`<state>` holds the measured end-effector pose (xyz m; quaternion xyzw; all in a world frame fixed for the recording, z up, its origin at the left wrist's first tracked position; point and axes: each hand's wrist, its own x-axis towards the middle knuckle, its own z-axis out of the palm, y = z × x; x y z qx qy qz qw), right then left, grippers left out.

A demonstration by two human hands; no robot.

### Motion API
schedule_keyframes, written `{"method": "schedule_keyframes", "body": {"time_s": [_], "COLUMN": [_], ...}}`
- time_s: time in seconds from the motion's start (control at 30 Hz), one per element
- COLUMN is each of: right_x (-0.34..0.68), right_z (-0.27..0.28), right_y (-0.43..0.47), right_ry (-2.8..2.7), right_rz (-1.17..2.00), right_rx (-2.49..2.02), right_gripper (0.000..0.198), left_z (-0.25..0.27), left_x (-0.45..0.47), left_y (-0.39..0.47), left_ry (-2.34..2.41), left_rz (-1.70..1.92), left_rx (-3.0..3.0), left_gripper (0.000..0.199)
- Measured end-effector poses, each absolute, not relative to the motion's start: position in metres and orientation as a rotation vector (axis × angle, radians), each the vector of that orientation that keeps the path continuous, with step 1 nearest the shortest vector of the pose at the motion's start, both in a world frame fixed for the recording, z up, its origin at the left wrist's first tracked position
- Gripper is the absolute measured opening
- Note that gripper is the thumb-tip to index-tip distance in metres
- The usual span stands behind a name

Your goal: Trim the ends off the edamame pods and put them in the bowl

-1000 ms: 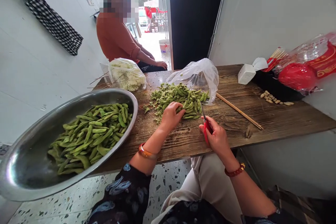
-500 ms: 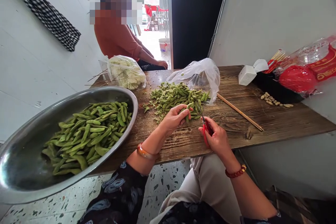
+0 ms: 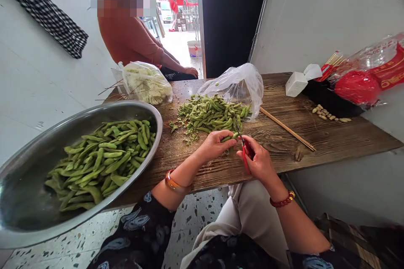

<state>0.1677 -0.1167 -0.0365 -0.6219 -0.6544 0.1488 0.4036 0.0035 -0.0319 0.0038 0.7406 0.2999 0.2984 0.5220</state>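
Note:
My left hand (image 3: pixel 217 145) pinches a green edamame pod (image 3: pixel 227 138) above the front of the table. In my right hand (image 3: pixel 260 160) is a pair of red-handled scissors (image 3: pixel 245 155), its dark blades pointing up and away at the pod's right end. Whether the blades touch the pod I cannot tell. Just behind both hands lies a heap of edamame pods (image 3: pixel 214 111), with small trimmings scattered at its left and front. To the left, a large metal basin (image 3: pixel 159 128) holds many more pods (image 3: pixel 104 159).
A clear plastic bag (image 3: pixel 252 82) lies behind the heap. Wooden skewers (image 3: pixel 287 128) rest to the right, near peanuts (image 3: pixel 325 113), a white tissue pack (image 3: pixel 296 84) and red packaging (image 3: pixel 358 90). A bag of cauliflower (image 3: pixel 148 84) stands behind the basin. A person (image 3: pixel 126 38) sits beyond the table.
My left hand has turned the pod from upright to nearly level and brought it to the scissors. The two hands are closer together. The view has shifted slightly.

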Motion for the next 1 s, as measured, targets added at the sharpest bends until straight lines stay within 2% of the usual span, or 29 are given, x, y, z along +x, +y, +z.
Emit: {"method": "schedule_keyframes", "body": {"time_s": [0.23, 0.6, 1.0], "right_x": [0.168, 0.169, 0.166], "right_z": [-0.041, -0.048, -0.038], "right_y": [-0.118, -0.117, -0.118], "right_ry": [-1.672, -1.704, -1.678], "right_rz": [0.262, 0.296, 0.259], "right_rx": [-1.59, -1.629, -1.661], "right_gripper": [0.048, 0.052, 0.048], "left_z": [0.0, 0.006, 0.01], "left_x": [0.007, 0.0, -0.009], "left_y": [-0.032, -0.029, -0.02], "left_ry": [0.681, 0.722, 0.677], "left_rz": [0.736, 0.746, 0.942], "left_rx": [1.761, 1.68, 1.007], "left_gripper": [0.028, 0.03, 0.036]}}
